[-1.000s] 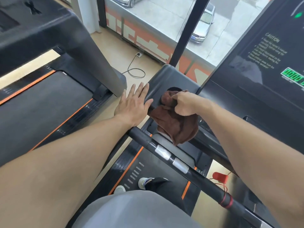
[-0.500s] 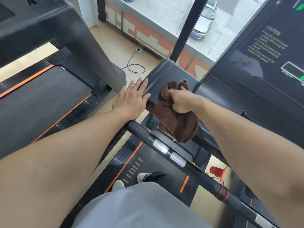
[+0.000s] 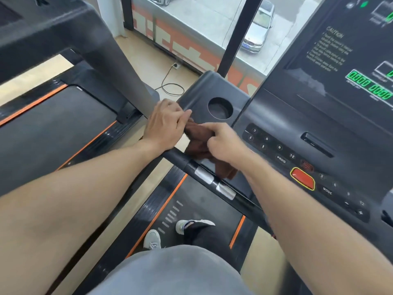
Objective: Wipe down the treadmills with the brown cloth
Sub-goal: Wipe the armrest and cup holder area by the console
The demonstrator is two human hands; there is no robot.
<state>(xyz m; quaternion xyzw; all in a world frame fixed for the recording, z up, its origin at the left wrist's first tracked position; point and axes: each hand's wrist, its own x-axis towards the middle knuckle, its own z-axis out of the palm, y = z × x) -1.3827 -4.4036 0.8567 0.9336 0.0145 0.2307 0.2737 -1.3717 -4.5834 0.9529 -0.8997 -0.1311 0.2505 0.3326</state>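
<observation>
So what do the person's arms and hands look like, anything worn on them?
Both arms are bare from the frame's edge to the fingers: no sleeves, gloves or watch show. The left hand and right hand carry no clear rings or markings, though motion blur softens the fingers. Lower down, grey clothing covers the lap.

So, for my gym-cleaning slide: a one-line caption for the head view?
Both hands, left hand and right hand, grip the brown cloth beside the treadmill's cup holder.
</observation>
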